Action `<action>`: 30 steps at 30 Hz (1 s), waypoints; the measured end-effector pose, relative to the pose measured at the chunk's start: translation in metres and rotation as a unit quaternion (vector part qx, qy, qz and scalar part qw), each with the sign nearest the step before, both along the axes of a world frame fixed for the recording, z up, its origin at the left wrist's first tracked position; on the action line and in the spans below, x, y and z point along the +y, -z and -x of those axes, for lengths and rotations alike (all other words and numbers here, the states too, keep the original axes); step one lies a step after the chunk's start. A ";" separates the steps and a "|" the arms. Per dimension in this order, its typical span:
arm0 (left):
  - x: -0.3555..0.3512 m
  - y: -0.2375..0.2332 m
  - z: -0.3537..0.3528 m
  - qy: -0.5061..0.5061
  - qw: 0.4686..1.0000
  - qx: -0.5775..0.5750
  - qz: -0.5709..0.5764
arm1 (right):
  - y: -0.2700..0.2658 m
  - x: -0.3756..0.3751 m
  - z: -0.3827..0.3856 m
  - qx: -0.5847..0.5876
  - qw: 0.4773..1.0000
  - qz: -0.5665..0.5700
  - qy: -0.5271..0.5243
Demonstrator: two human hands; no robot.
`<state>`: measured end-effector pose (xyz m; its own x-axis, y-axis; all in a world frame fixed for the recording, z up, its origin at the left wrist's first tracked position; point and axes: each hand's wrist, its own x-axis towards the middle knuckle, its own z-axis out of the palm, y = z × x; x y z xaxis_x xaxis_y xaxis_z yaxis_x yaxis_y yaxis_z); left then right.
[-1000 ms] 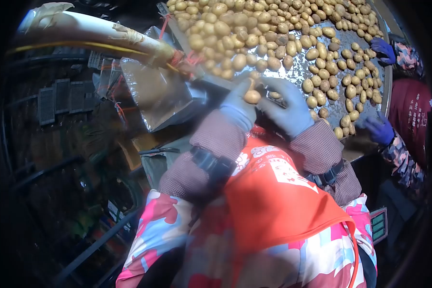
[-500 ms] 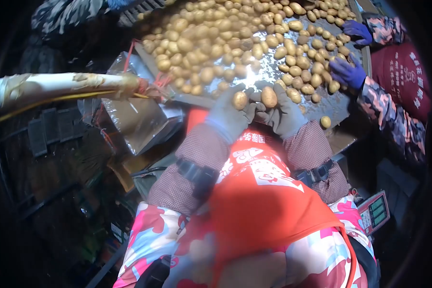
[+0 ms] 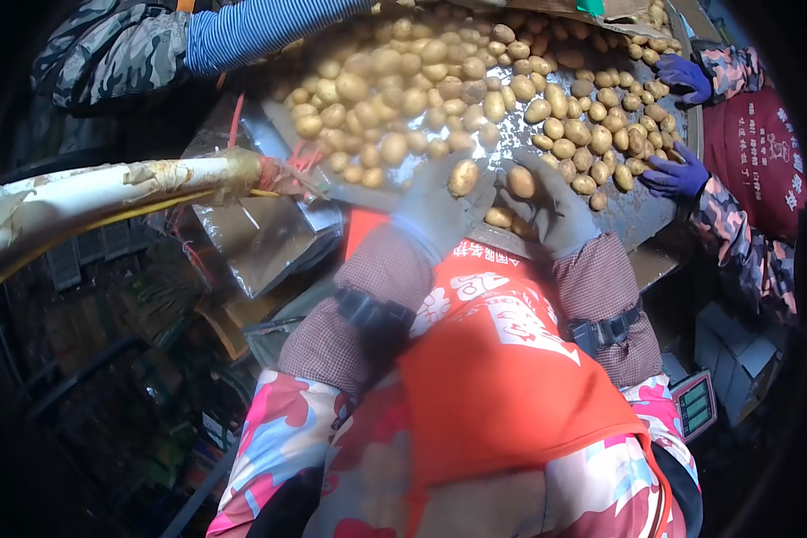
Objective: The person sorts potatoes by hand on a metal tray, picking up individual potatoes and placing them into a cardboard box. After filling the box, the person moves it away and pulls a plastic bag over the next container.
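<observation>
My left hand (image 3: 438, 208), in a grey glove, is closed on a potato (image 3: 464, 177) at the near edge of the sorting table (image 3: 641, 215). Beside it my right hand (image 3: 551, 208), gloved alike, grips another potato (image 3: 521, 182) between thumb and fingers. A third potato (image 3: 498, 217) shows low between the two hands. Beyond them a wide heap of potatoes (image 3: 377, 85) covers much of the table, its left part hazy in bright light.
Across the right edge, another person's purple-gloved hands (image 3: 679, 170) rest by the potatoes. A striped sleeve (image 3: 269, 31) reaches in at top left. A white pipe (image 3: 117, 188) juts in from the left above a plastic-wrapped box (image 3: 260, 235). A cardboard sheet (image 3: 583, 9) lies at the back.
Both my hands have shifted slightly right, each with a potato, and a third potato now shows between them. A striped sleeve and a cardboard sheet have come into view at the top.
</observation>
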<state>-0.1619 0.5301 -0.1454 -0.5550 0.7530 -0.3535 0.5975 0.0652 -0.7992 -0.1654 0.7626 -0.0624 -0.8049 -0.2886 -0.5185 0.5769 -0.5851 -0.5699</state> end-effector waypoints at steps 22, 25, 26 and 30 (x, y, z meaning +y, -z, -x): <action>0.008 -0.096 0.035 0.552 0.156 0.493 0.654 | 0.058 0.119 0.019 0.304 0.391 -0.859 -0.126; -0.036 -0.080 0.032 0.575 0.129 0.465 0.661 | 0.063 0.160 -0.046 0.347 0.398 -0.836 -0.149; -0.048 -0.073 0.027 0.575 0.145 0.451 0.667 | 0.056 0.156 -0.057 0.300 0.406 -0.853 -0.136; -0.049 -0.067 0.018 0.582 0.155 0.418 0.680 | 0.019 0.099 -0.063 0.301 0.467 -0.829 -0.063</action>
<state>-0.1798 0.4814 -0.0779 -0.6024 0.0594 -0.7960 -0.7779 -0.2671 0.5688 -0.1019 0.8617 -0.0816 -0.9797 0.0431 0.1960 -0.0095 0.9657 -0.2594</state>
